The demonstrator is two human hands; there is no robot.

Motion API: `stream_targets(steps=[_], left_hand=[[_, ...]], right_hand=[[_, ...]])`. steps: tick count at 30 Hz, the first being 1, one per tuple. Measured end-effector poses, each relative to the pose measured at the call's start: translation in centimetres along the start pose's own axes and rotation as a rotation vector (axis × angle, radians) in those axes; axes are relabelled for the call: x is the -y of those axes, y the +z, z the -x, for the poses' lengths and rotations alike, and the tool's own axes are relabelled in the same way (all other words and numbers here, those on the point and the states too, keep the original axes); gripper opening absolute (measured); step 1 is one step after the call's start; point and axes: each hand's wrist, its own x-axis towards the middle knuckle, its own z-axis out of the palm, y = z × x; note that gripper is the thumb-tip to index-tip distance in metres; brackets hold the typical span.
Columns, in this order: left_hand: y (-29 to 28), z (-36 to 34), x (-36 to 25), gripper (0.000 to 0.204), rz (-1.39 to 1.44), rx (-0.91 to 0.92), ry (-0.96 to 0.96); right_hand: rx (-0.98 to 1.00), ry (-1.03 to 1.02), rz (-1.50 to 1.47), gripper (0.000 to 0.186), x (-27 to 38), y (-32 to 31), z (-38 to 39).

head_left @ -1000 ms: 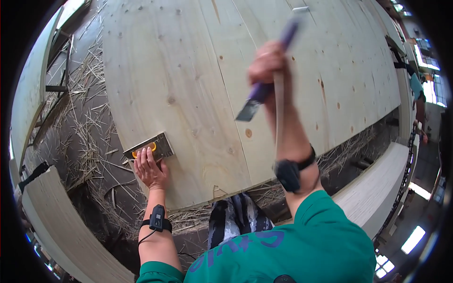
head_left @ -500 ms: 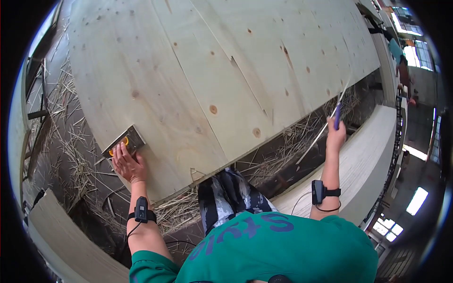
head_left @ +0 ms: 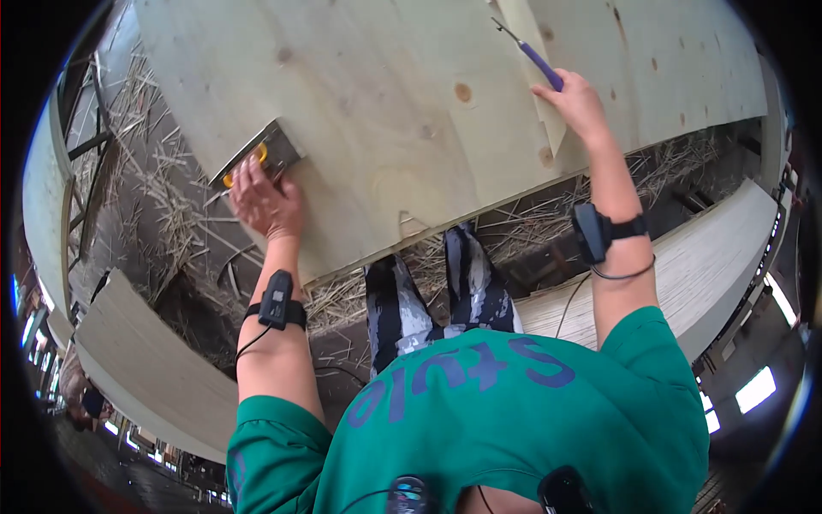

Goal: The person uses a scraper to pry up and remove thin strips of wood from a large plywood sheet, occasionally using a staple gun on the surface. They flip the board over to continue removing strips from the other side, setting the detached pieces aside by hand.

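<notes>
A large pale wood veneer sheet (head_left: 368, 171) with brown knots lies in front of me. At its left edge my left hand (head_left: 265, 201) has its fingers curled over the yellow handle of a flat rectangular metal tool (head_left: 288, 156), which rests on the sheet. My right hand (head_left: 582, 107) is closed round a purple-handled hook knife (head_left: 541, 67), its thin metal tip pointing up and left over the sheet. Under that hand, a narrow loose-looking veneer strip (head_left: 551, 128) runs away from me; whether my thumb touches it, I cannot tell.
Wood splinters (head_left: 163, 193) litter the dark ground left of the sheet and below its near edge. Curved in the view, one veneer stack (head_left: 154, 368) stands at lower left and another (head_left: 668, 265) at right. My legs (head_left: 398, 300) are against the near edge.
My right hand has come from beyond the sheet's right edge to over the sheet, and the long thin sliver beside it is gone from view. My left hand stays on the metal tool.
</notes>
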Motion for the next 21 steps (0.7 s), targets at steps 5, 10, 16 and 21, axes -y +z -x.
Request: stream_targets(steps=[5, 10, 16, 21], left_hand=[[-1.2, 1.6, 4.7, 0.067, 0.040, 0.040, -0.039], [-2.6, -1.0, 13.0, 0.067, 0.231, 0.121, 0.112], [-2.9, -5.8, 20.2, 0.065, 0.292, 0.309, 0.278], [-3.3, -6.2, 16.1, 0.069, 0.339, 0.191, 0.277]], right_hand=[[0.212, 0.029, -0.552, 0.054, 10.5, 6.7, 11.1], [0.303, 0.051, -0.567, 0.053, 18.6, 15.9, 21.6], [0.214, 0.012, -0.349, 0.054, 27.2, 16.0, 23.7], [-0.191, -0.097, -0.309, 0.048, 26.9, 16.1, 18.4]])
